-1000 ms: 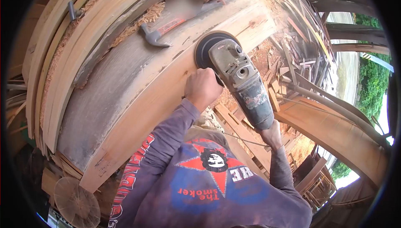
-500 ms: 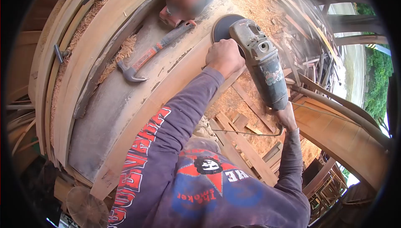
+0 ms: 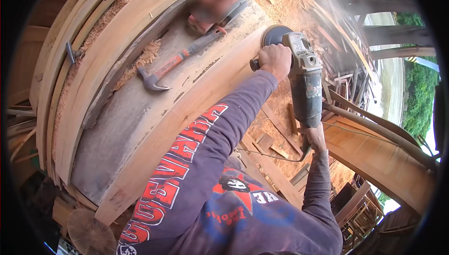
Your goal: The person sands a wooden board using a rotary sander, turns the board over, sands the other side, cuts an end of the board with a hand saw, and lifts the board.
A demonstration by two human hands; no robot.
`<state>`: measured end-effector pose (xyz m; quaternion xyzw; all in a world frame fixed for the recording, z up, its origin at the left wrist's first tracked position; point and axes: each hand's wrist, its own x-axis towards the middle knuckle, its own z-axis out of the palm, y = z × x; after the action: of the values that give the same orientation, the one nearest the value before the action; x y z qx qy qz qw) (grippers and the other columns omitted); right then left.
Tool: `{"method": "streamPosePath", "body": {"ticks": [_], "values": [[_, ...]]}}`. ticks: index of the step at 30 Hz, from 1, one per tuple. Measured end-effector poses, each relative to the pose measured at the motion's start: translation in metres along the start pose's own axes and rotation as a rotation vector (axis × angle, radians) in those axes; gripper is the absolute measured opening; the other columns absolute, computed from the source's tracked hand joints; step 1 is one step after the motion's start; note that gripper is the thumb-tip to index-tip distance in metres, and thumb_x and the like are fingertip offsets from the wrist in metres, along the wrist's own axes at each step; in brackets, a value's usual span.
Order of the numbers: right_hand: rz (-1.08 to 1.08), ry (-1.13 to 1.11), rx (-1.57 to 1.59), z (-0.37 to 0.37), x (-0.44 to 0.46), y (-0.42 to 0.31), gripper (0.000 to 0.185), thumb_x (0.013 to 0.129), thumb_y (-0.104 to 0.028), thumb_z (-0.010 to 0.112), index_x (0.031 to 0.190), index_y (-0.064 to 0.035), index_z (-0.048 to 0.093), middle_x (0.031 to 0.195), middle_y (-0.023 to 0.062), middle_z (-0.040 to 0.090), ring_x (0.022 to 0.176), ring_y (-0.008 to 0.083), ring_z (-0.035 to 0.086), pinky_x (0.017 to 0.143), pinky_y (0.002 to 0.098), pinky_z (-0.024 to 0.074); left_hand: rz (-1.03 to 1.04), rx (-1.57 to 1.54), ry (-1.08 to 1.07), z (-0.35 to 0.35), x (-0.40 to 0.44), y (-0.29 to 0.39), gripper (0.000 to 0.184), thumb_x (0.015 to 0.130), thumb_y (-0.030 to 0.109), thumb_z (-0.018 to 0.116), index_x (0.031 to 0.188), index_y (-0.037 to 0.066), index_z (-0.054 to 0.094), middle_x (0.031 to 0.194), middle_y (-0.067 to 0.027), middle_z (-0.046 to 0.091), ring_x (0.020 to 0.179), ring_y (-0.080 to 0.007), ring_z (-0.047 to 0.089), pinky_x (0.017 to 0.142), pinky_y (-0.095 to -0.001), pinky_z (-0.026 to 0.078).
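A dark angle grinder (image 3: 307, 91) with a round sanding disc (image 3: 276, 35) is held in both hands. My left hand (image 3: 275, 61) is closed around its side handle (image 3: 254, 64), whose black end sticks out to the left. My right hand (image 3: 315, 137) wraps the rear of the body, where the cord comes out. The disc is at the edge of a long curved wooden plank (image 3: 187, 100); whether it touches cannot be made out. Left of the hands, a claw hammer (image 3: 164, 68) with an orange and grey handle lies on the greyish wood surface (image 3: 126, 129).
Beyond the hammer sits a red power tool (image 3: 213, 2), partly blurred. Curved planks with clamps (image 3: 71, 53) and wood shavings stand at the left. Offcuts and sawdust (image 3: 276, 129) cover the ground. The grinder's cord (image 3: 280, 158) hangs near my body. A wide board (image 3: 379, 150) lies right.
The grinder and both hands have shifted, the disc and left hand to the right and the grinder body turning more upright in view. The side handle's end now shows. Both hands keep their grip.
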<state>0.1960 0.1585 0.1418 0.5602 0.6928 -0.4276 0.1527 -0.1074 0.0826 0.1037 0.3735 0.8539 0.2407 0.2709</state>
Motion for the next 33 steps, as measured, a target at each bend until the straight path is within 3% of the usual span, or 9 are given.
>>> {"method": "streamPosePath", "body": {"ticks": [3,10,12,15,17,24,33], "values": [[-0.036,0.064,0.046,0.016,-0.022,0.010,0.020,0.065,-0.007,0.080,0.078,0.0000,0.066,0.070,0.0043,0.064,0.062,0.0154,0.059,0.060,0.0322,0.0468,0.045,0.028,0.029,0.010,-0.016,0.003,0.019,0.089,0.011,0.062,0.092,0.010,0.080,0.097,-0.0117,0.078,0.092,-0.0275,0.076,0.077,-0.0395,0.060],[0.042,0.036,0.114,0.055,-0.059,0.036,0.017,0.067,-0.005,0.080,0.074,-0.0007,0.065,0.068,0.0055,0.065,0.060,0.0157,0.060,0.058,0.0326,0.0459,0.091,0.100,0.079,0.023,-0.053,-0.006,0.018,0.089,0.012,0.062,0.090,0.012,0.080,0.089,-0.0102,0.078,0.087,-0.0260,0.077,0.071,-0.0383,0.059],[0.051,0.047,0.102,0.072,-0.075,0.038,0.016,0.068,-0.006,0.081,0.073,-0.0004,0.066,0.068,0.0058,0.066,0.061,0.0157,0.061,0.058,0.0320,0.0462,0.079,0.194,0.074,0.024,-0.070,-0.016,0.018,0.091,0.013,0.062,0.092,0.015,0.080,0.090,-0.0047,0.079,0.087,-0.0217,0.076,0.071,-0.0381,0.055],[0.025,0.017,0.104,0.099,-0.103,0.040,0.018,0.068,-0.008,0.081,0.074,-0.0005,0.067,0.070,0.0051,0.067,0.062,0.0144,0.061,0.057,0.0326,0.0467,0.085,0.125,0.089,0.021,-0.105,-0.046,0.018,0.089,0.012,0.061,0.088,0.010,0.078,0.088,-0.0113,0.078,0.083,-0.0259,0.077,0.067,-0.0384,0.059],[-0.069,0.025,0.053,0.121,-0.126,0.041,0.020,0.070,-0.011,0.081,0.079,0.0000,0.067,0.072,0.0048,0.067,0.063,0.0147,0.062,0.058,0.0331,0.0483,0.070,0.118,0.089,0.014,-0.138,-0.064,0.017,0.089,0.012,0.061,0.090,0.008,0.077,0.088,-0.0122,0.078,0.083,-0.0268,0.077,0.068,-0.0390,0.060],[-0.013,-0.073,-0.092,0.192,-0.187,0.071,0.040,0.071,-0.014,0.082,0.106,-0.0005,0.071,0.094,0.0092,0.075,0.084,0.0185,0.069,0.077,0.0350,0.0532,-0.005,0.126,0.109,-0.013,-0.261,-0.129,0.014,0.088,0.009,0.059,0.093,0.004,0.072,0.088,-0.0155,0.076,0.082,-0.0301,0.076,0.072,-0.0404,0.061],[-0.146,-0.156,-0.184,0.292,-0.284,0.090,0.045,0.070,-0.017,0.082,0.111,-0.0014,0.070,0.106,0.0160,0.075,0.099,0.0280,0.072,0.087,0.0380,0.0550,-0.239,0.095,-0.021,-0.025,-0.402,-0.218,0.023,0.084,0.016,0.068,0.105,0.005,0.069,0.100,-0.0150,0.076,0.094,-0.0302,0.075,0.081,-0.0426,0.059]]}}
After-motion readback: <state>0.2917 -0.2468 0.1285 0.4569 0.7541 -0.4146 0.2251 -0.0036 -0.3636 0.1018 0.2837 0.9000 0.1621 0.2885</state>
